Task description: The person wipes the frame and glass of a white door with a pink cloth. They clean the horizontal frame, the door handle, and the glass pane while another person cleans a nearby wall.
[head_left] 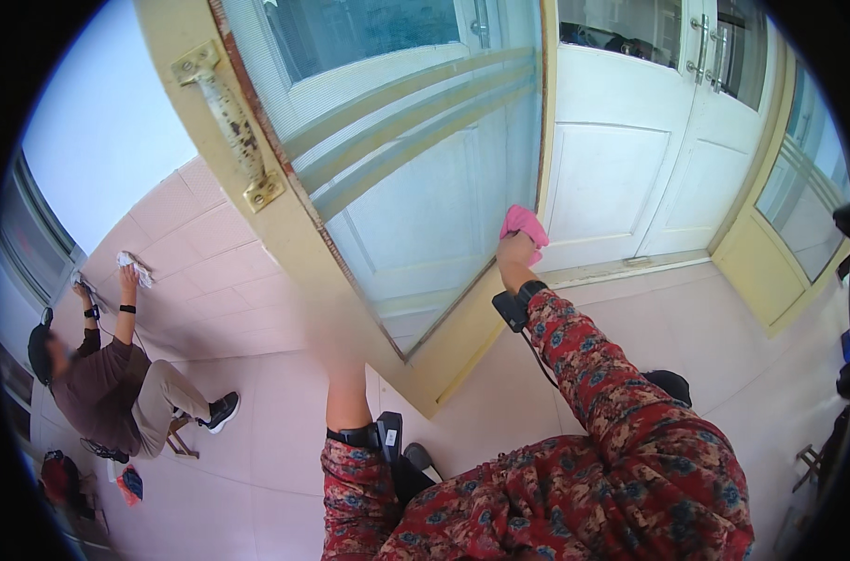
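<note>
My right hand (516, 249) is closed around a pink cloth (524, 223), which lies against the lower right corner of a glass pane (418, 196). That pane, with several pale stripes across it, sits in a cream-painted door (291, 252). My left hand (333, 343) is at the door's left edge, low down; it is so blurred that its fingers cannot be made out. Higher on the same door is a worn metal pull handle (233, 130) with chipped paint and brass-coloured end plates.
At the left a seated person (102, 393) holds a white cloth (134, 270) against the pink tiled wall (193, 245). White double doors (607, 175) stand behind the glazed door. Another cream glazed door (768, 280) is at the right. A red bag-like item (62, 477) lies lower left.
</note>
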`<state>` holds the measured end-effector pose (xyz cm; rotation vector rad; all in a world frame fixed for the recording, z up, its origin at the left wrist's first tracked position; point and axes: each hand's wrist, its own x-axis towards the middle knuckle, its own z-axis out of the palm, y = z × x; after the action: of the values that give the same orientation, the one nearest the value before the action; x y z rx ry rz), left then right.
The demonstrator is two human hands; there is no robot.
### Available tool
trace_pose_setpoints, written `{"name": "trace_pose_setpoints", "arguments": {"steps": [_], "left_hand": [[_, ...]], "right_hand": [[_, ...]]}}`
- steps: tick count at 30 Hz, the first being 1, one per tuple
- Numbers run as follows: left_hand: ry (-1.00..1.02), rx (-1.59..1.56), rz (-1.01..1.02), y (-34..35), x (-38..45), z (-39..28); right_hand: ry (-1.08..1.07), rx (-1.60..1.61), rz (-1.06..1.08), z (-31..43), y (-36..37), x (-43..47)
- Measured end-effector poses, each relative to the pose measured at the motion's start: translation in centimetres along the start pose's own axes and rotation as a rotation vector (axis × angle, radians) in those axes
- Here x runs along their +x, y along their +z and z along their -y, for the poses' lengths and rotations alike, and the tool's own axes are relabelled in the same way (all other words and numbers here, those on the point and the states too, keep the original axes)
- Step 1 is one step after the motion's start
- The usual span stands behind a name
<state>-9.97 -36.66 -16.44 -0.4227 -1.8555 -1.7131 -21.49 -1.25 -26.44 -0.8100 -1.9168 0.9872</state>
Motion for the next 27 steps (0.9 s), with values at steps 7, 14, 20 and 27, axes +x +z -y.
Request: {"name": "trace_pose_setpoints", "arguments": {"steps": [7, 14, 20, 27], "left_hand": [[-0.109, -0.146, -0.001, 0.3, -0.7, -3.2], [-0.066, -0.213, -0.019, 0.8, -0.2, -4.1], [-0.07, -0.169, 0.002, 0.7, -0.4, -4.3], [-0.123, -0.114, 0.025, 0.3, -0.3, -5.1]], "right_hand": [[-0.087, 0.279, 0.04, 3.5, -0.8, -9.9], [0.024, 0.271, 0.499, 8.8, -4.9, -22.2], [0.258, 0.447, 0.866, 11.9, -9.5, -26.0], [0.521, 1.322, 1.262, 12.3, -15.9, -19.5]]}}
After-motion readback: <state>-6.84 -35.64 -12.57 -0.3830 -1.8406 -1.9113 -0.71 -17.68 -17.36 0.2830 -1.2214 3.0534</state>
